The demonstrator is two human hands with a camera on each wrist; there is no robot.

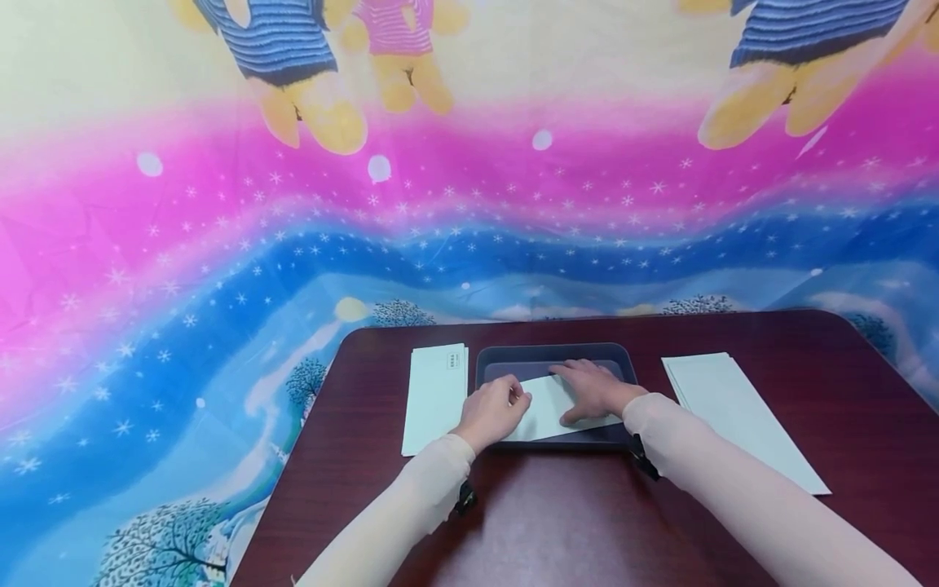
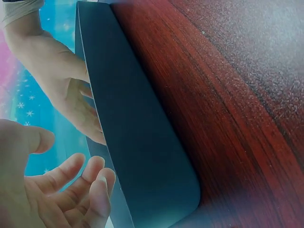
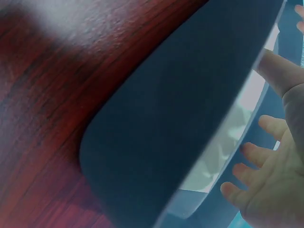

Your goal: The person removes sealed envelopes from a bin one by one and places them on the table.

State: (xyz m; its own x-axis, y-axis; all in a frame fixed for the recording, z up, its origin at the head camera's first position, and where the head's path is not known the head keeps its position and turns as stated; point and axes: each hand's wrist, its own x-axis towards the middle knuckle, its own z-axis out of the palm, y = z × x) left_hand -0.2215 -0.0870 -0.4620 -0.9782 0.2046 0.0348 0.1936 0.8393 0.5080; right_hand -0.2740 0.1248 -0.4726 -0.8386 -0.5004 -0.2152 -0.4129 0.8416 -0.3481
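A blank white envelope-shaped paper [image 1: 541, 408] lies slanted in a dark grey rectangular tray [image 1: 557, 352]. My right hand [image 1: 592, 390] rests over its right part, fingers spread and thumb apart. At its left end is my left hand [image 1: 491, 414], over the tray's left edge. The left wrist view shows that left hand [image 2: 57, 190] with loosely bent fingers, thumb apart and nothing pinched between them. In the right wrist view, the right hand's [image 3: 273, 185] fingers reach over the tray wall [image 3: 156, 109], with the white paper partly hidden behind it.
Left of the tray lies a stack of white envelopes [image 1: 434, 403], the top one printed in a corner. Another white stack [image 1: 741, 420] lies at the right. The dark red-brown table [image 1: 543, 505] ends at the back against a colourful printed cloth [image 1: 469, 187].
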